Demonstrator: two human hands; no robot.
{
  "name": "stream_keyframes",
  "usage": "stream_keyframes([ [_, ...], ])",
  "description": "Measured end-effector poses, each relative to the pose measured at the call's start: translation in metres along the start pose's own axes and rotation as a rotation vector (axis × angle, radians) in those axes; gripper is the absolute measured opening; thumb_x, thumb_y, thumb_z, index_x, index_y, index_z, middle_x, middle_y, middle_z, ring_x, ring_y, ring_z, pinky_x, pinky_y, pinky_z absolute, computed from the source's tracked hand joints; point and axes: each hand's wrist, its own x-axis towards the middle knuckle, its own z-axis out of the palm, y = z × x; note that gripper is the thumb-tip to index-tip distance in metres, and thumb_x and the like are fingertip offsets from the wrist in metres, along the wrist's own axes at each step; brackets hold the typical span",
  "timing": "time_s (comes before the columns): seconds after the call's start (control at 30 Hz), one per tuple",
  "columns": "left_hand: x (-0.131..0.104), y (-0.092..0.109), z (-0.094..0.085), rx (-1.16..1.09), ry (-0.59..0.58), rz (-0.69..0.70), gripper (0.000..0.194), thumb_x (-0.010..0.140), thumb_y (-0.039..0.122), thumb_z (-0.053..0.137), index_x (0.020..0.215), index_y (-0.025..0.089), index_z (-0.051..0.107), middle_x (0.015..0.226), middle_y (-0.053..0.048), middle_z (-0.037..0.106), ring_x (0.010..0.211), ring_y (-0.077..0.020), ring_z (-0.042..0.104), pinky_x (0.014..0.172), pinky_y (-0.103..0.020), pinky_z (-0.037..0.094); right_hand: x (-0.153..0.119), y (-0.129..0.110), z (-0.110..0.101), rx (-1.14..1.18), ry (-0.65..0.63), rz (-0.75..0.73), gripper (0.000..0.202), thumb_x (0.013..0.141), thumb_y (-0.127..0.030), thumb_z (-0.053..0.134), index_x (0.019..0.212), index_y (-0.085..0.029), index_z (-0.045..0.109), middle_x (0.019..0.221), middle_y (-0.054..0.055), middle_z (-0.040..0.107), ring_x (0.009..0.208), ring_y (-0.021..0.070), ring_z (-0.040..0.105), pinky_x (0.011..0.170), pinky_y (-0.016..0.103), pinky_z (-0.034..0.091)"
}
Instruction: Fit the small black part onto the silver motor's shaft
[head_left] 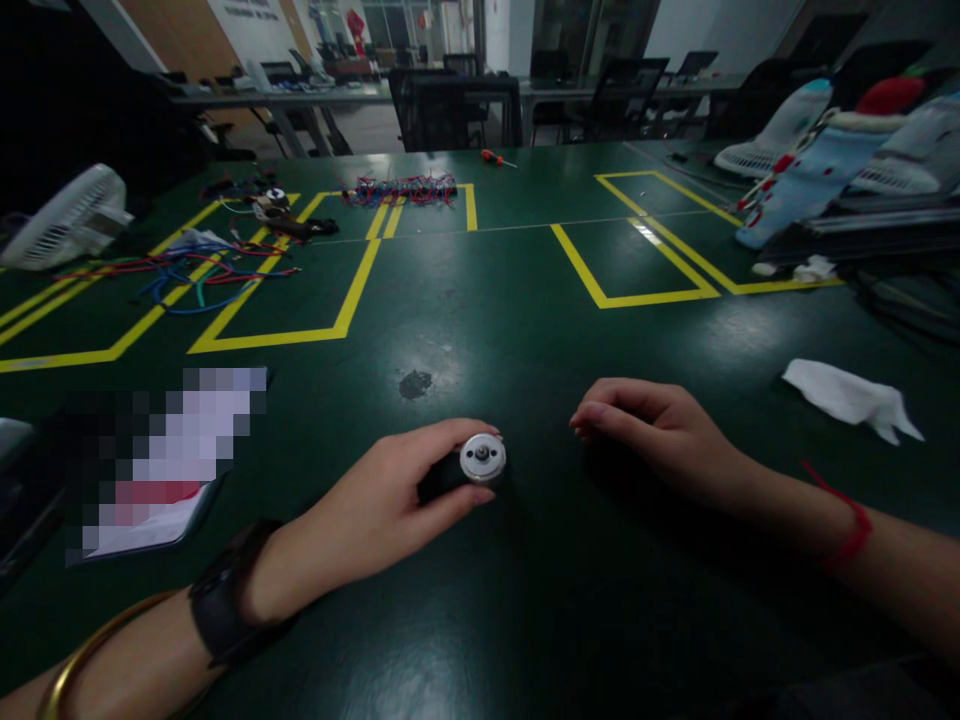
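My left hand wraps its thumb and fingers around a small electric motor low over the green table. The motor's round silver end faces up, showing a short central shaft and two dark holes beside it. To the right, apart from the motor, my right hand rests near the tabletop. Its fingers are curled in, with the thumb close against the index finger, and no object shows in them. The palm side of that hand is hidden.
A phone-like slab, partly pixelated, lies left. White tissue lies right. Loose coloured wires, a wire bundle and an orange screwdriver are farther back. A white fan stands left; a blue snowman-patterned item stands right.
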Motion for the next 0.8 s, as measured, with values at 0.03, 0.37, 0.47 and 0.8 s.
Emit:
stream_keyframes([
  [0.03, 0.0, 0.0, 0.0, -0.004, -0.002, 0.0, 0.038, 0.091, 0.029, 0.062, 0.128, 0.028, 0.052, 0.123, -0.001, 0.064, 0.11, -0.02, 0.062, 0.094, -0.032, 0.049, 0.0, 0.0, 0.0, -0.004, -0.001, -0.003, 0.023, 0.092, -0.039, 0.059, 0.086, -0.02, 0.069, 0.08, 0.001, 0.066, 0.074, 0.0136, 0.06, 0.064, 0.025, 0.046],
  [0.37, 0.001, 0.0, 0.001, -0.019, -0.002, 0.0, 0.037, 0.092, 0.029, 0.061, 0.128, 0.026, 0.052, 0.121, -0.003, 0.064, 0.108, -0.0217, 0.062, 0.093, -0.033, 0.049, 0.002, 0.004, 0.001, -0.144, -0.02, -0.084, 0.023, 0.093, -0.038, 0.056, 0.086, -0.019, 0.068, 0.081, 0.002, 0.064, 0.074, 0.0154, 0.06, 0.065, 0.027, 0.047],
  [0.47, 0.002, 0.001, 0.001, -0.019, 0.0, 0.003, 0.036, 0.091, 0.028, 0.061, 0.127, 0.027, 0.052, 0.121, -0.002, 0.064, 0.108, -0.0205, 0.062, 0.093, -0.032, 0.049, 0.006, -0.001, 0.002, -0.339, -0.143, -0.201, 0.018, 0.092, -0.031, 0.056, 0.093, -0.019, 0.069, 0.092, 0.006, 0.064, 0.084, 0.0176, 0.061, 0.075, 0.031, 0.05],
  [0.8, 0.0, -0.001, 0.003, -0.008, 0.023, 0.036, 0.034, 0.092, 0.028, 0.061, 0.124, 0.027, 0.052, 0.114, -0.001, 0.066, 0.098, -0.0198, 0.065, 0.084, -0.03, 0.051, 0.023, -0.05, 0.028, -0.438, -0.118, -0.479, 0.016, 0.089, -0.025, 0.062, 0.102, -0.02, 0.069, 0.117, 0.009, 0.059, 0.109, 0.0211, 0.057, 0.095, 0.036, 0.046],
])
